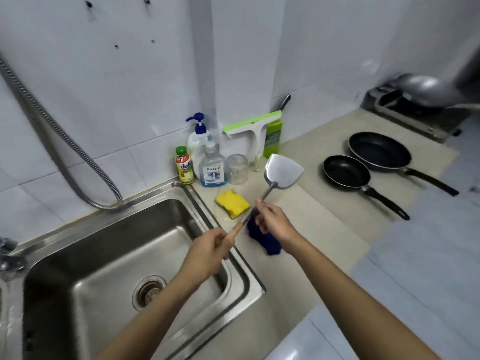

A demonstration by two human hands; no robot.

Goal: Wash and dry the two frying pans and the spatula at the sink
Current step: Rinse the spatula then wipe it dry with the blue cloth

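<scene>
My left hand (pixel 211 249) grips the wooden end of the metal spatula (pixel 281 171), whose blade points up and away over the counter. My right hand (pixel 272 220) holds a dark blue cloth (pixel 267 241) wrapped around the spatula's metal shaft. Two black frying pans lie on the counter to the right: a small one (pixel 346 172) nearer me and a larger one (pixel 379 150) behind it, handles pointing right and toward me. The steel sink (pixel 241 258) is below my left arm, with its drain (pixel 149 292) uncovered.
A yellow sponge (pixel 232 203) lies beside the sink. Soap bottles (pixel 213 166), a small drink bottle (pixel 184 165), a glass jar (pixel 237 168) and a green squeegee (pixel 253 126) stand in the corner. A metal hose (pixel 59 141) hangs at left. A stove with a wok (pixel 420 92) sits far right.
</scene>
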